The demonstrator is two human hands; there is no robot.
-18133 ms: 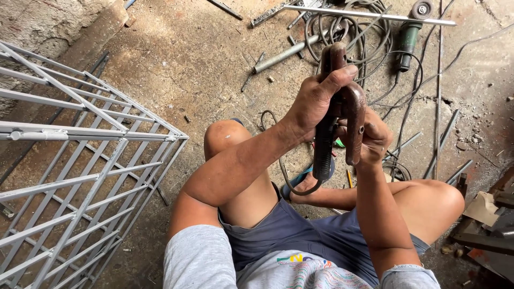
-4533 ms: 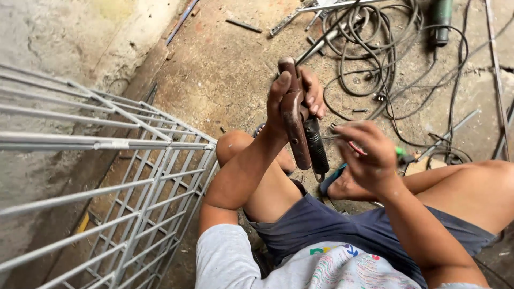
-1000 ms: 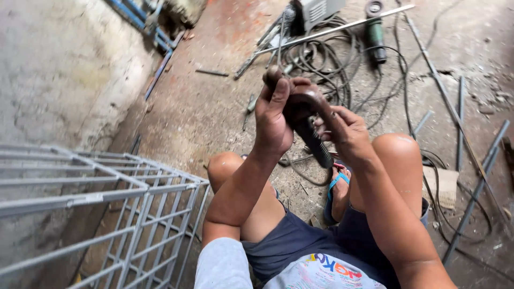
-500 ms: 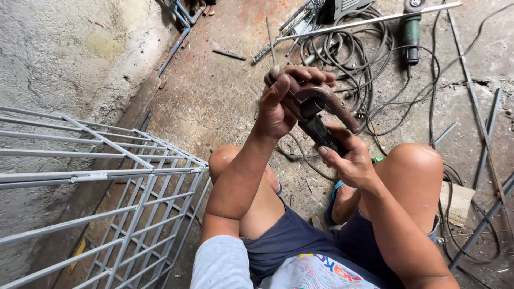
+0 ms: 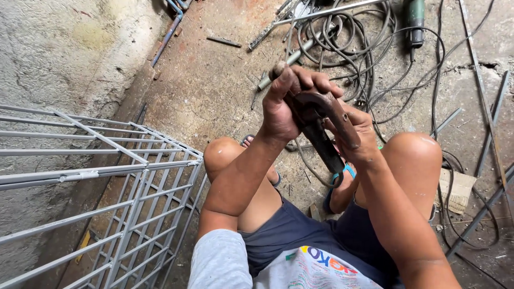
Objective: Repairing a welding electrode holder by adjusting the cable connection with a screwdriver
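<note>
I sit on the concrete floor with my knees up. My left hand (image 5: 286, 101) is closed around the upper end of a rusty brown clamp-like welding electrode holder (image 5: 321, 126), held up in front of my chest. My right hand (image 5: 360, 140) grips the same tool lower down, fingers wrapped behind its dark handle. The curved rusty lever of the tool arches over my right fingers. I cannot see whether anything sits in its jaws.
A grey painted metal grid cage (image 5: 101, 198) stands at my left beside a rough wall. Coiled black cables (image 5: 353, 43), a green power tool (image 5: 415, 18), steel rods (image 5: 326, 10) and scrap lie on the floor ahead and right. A cardboard piece (image 5: 458, 190) lies by my right knee.
Both hands with the tool have stayed raised; my right hand slid up closer under the left on the holder. The view tilted down slightly.
</note>
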